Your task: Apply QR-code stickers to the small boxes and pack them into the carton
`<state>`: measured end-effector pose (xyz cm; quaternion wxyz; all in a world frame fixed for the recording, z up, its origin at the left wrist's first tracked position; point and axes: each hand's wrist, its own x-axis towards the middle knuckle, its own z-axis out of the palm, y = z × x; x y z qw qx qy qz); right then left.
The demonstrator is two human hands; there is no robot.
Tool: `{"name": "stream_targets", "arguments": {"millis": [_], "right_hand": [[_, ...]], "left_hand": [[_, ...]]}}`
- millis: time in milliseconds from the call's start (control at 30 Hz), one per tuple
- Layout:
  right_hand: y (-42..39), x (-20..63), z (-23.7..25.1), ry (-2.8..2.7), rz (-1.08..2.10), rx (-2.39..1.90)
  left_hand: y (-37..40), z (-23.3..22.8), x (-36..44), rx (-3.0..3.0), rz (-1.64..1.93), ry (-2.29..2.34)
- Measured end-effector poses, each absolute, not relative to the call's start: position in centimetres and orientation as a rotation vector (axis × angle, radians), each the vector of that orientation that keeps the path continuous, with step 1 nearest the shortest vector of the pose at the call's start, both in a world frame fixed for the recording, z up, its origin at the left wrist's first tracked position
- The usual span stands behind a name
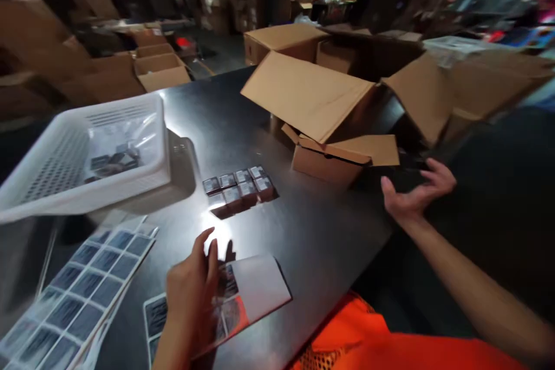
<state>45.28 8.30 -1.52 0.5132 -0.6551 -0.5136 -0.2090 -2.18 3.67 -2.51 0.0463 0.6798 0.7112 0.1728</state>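
Eight small dark boxes [240,188] sit in two rows of four, rows running left-right. Left hand [193,295] lies flat on one booklet [255,295], fingers spread; right hand [416,193] hovers open, holding nothing.

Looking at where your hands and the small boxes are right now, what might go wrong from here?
The right hand hangs open past the table edge, so anything it takes from the open carton could drop to the floor. The left hand rests on a booklet overhanging the near edge; it might slide off. A wide sweep could scatter the small boxes.
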Motion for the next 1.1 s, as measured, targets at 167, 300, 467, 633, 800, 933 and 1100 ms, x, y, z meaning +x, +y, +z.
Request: {"name": "stream_targets", "arguments": {"millis": [167, 300, 467, 633, 800, 933, 1100], "right_hand": [[7.7, 28.4, 0.3, -2.033, -0.003, -0.943], [7.6, 19.8, 1.8, -2.420, 0.954, -0.634], [8.2, 18.2, 0.8, -2.159, 1.377, -0.924], [8.6, 19.3, 0.6, -1.955, 1.539, -1.036], [8.5, 20.4, 1.1, -2.016, 1.593, -1.065], [8.3, 20.6, 0.6, -2.191, 1.324, -0.990], [8.5, 20.9, 0.5, -2.296, 0.772, -0.469]], "left_hand": [[4.2, -1.9, -1.8, 2.018, 0.517, 2.187], [3.9, 0.2, -1.1, 1.920, 0.489, 2.265], [3.5, 1.9, -0.7, 1.893, 0.539, 2.274], [3.8, 1.8, -0.8, 1.886, 0.509, 2.398], [4.3, 1.0, -0.5, 1.832, 0.393, 2.378], [4.4, 0.3, -0.1, 1.844, 0.332, 2.291], [4.4, 0.1, -0.1, 1.878, 0.289, 2.340]]}}
